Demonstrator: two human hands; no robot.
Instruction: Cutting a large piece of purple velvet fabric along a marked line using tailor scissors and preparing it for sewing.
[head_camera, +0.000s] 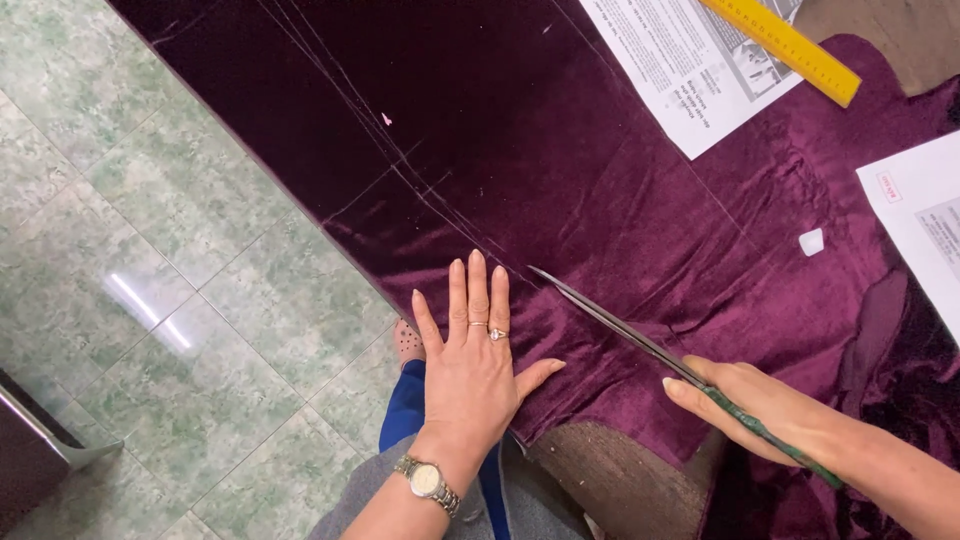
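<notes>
A dark purple velvet cloth (560, 170) with chalk lines lies spread over a table. My left hand (470, 350) presses flat on its near edge, fingers together, with rings and a wristwatch. My right hand (770, 410) is closed around the green handles of long scissors (610, 318). Their blades point up-left toward my left fingertips, lying along the cloth. Whether the blades are in the cloth I cannot tell.
A yellow ruler (785, 45) lies over a printed sheet (680, 70) at the top right. Another sheet (920, 215) is at the right edge, and a white chalk piece (811, 241) beside it. Green marbled floor tiles (150, 280) lie left. The brown table edge (620, 480) shows.
</notes>
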